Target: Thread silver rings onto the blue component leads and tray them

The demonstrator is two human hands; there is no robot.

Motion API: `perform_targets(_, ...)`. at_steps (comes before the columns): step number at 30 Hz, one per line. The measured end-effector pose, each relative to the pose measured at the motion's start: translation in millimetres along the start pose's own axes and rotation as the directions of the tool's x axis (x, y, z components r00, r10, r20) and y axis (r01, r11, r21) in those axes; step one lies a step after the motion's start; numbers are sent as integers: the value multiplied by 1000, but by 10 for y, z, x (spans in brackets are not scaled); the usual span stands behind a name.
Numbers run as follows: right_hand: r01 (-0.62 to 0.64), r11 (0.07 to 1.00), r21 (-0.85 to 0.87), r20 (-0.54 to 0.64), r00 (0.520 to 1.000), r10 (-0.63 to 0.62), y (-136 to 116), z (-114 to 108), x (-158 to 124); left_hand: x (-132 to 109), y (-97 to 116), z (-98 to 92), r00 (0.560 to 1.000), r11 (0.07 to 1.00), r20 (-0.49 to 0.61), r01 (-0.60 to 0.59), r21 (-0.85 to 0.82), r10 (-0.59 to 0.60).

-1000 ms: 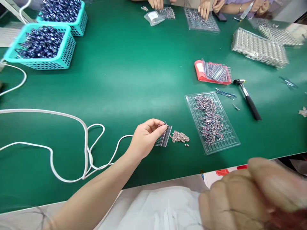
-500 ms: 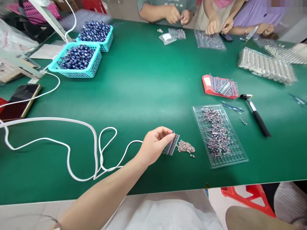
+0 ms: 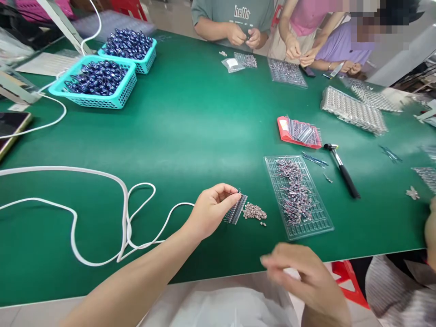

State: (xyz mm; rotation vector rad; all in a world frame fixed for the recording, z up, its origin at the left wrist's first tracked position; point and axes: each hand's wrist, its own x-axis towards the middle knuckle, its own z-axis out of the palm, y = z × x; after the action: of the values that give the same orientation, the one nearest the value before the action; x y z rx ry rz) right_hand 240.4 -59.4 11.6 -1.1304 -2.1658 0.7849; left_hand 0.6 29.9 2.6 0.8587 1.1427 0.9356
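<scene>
A white cord point(image 3: 126, 218) loops left of the disc pile point(image 3: 254, 211); the left hand point(image 3: 213, 211), nearest, pinches the far end of a part strip point(image 3: 235, 212) just left of it, long axis near to far; the right hand point(image 3: 303, 277), blurred, grip unclear, hangs nearside-right of the pile; right of it, a clear tray point(image 3: 322, 225), then a hammer point(image 3: 342, 171)

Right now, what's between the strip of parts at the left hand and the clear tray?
A loose cluster of small round pieces on the green tabletop, head view.

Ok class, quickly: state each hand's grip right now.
Left hand: closed, holding the strip.
Right hand: curled, blurred; whether it's open or holding anything cannot be told.
</scene>
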Motion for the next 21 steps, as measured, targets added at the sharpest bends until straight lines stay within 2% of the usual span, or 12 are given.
perform_targets(3,-102,983,-153,-77,993,92,102,195,131,4,8,14,1000,1000,-7,-16,1,16)
perform_targets(5,-120,962,-244,-183,980,76,187,334,214,5,14,19,1000,1000,-18,-20,5,20)
perform_targets(7,-109,946,-306,-225,974,40,262,442,262,7,18,22,1000,1000,-28,-13,6,14)
perform_targets(10,-75,927,-368,-208,978,-3,328,520,286,13,18,21,1000,1000,-28,-2,4,2)
perform_targets(17,11,908,-418,-141,987,-77,344,534,331,19,1,8,1000,1000,-25,-16,9,16)
perform_targets(21,-13,899,-437,-167,984,-67,356,534,318,14,4,11,999,1000,-32,-9,8,9)
